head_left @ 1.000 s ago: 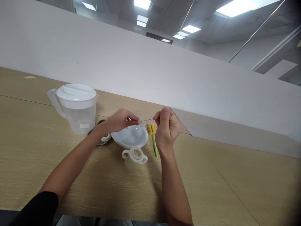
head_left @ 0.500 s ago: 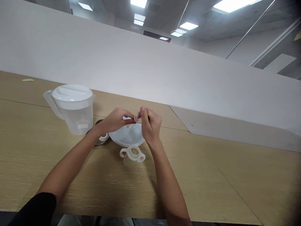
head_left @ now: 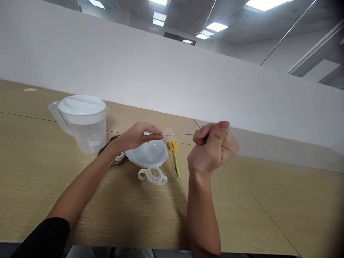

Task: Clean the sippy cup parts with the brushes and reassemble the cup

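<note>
My left hand (head_left: 138, 135) is closed in a pinch on a small clear round cap-like piece (head_left: 168, 132), held above the right rim of a white bowl (head_left: 146, 156). A thin dark wire (head_left: 184, 134) stretches from that piece to my right hand (head_left: 213, 147). The right fingers are wrapped in a fist around the wire's other end, which they hide. Below the clear piece lies a brush with a yellow sponge head and green handle (head_left: 176, 163). In front of the bowl stands a small clear cup with two white handles (head_left: 153, 175).
A translucent lidded pitcher (head_left: 90, 134) stands on the left. Between it and the bowl is a round metal dish (head_left: 116, 162) holding a white ring-shaped part (head_left: 120, 156), partly behind my left forearm. A white partition (head_left: 161, 79) runs along the table's (head_left: 242, 208) back.
My right hand has moved right, away from the left hand, and the wire now shows between them. The clear piece has shifted slightly right. The yellow and green brush has come into sight.
</note>
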A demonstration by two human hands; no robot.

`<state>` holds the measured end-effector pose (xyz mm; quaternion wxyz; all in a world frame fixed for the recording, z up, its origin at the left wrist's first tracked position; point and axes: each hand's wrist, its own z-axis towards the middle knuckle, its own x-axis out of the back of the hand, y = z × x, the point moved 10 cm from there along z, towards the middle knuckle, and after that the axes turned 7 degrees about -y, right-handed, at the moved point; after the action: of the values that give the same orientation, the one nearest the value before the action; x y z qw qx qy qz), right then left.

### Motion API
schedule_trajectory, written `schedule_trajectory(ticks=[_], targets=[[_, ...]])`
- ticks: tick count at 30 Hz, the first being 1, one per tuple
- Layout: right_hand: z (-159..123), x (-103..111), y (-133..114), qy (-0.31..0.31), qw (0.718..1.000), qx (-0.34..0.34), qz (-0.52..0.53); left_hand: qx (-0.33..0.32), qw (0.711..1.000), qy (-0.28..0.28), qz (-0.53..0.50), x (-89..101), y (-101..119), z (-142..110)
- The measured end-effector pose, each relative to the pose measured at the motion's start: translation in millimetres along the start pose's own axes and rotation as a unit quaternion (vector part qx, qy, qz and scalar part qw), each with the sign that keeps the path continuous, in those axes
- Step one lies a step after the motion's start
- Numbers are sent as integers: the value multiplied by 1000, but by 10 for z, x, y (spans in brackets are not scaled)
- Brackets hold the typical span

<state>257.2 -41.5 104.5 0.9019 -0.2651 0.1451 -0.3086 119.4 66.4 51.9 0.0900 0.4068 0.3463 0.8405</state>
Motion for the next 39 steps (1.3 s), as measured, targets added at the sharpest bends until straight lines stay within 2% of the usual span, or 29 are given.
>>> schedule_trajectory(ticks=[4, 9, 12, 15, 18, 21, 23, 25, 29, 31, 34, 36, 39], targets=[[6, 143, -98, 54, 998, 19, -19, -9, 1000, 3, 16, 14, -3, 9], [44, 225, -147, 79, 995, 53, 22, 1, 999, -16, 50, 7, -44, 16], [57, 350, -217, 121, 989, 88, 20, 35, 996, -13, 82, 55, -210, 11], [90, 378, -205, 124, 987, 95, -47, 83, 988, -19, 130, 52, -475, 11], [177, 193, 106, 36, 989, 25, -140, 145, 964, -51, 216, -37, -777, 9], [177, -182, 659, -140, 971, -77, -180, 210, 933, -87, 280, -151, -1054, -15], [86, -417, 1002, -250, 940, -134, -189, 234, 924, -107, 283, -240, -1190, -32], [-57, -632, 1254, -355, 898, -169, -196, 237, 926, -123, 267, -340, -1281, -39], [-409, -927, 1524, -531, 802, -203, -184, 215, 940, -159, 215, -569, -1379, -49], [-536, -976, 1597, -575, 770, -226, -160, 199, 946, -178, 183, -676, -1389, -58], [-618, -950, 1721, -599, 740, -258, -162, 177, 954, -193, 146, -744, -1350, -59], [-621, -891, 1824, -604, 722, -261, -215, 170, 959, -180, 138, -684, -1302, -43], [-569, -869, 1884, -610, 705, -200, -301, 169, 967, -126, 146, -455, -1198, -7]])
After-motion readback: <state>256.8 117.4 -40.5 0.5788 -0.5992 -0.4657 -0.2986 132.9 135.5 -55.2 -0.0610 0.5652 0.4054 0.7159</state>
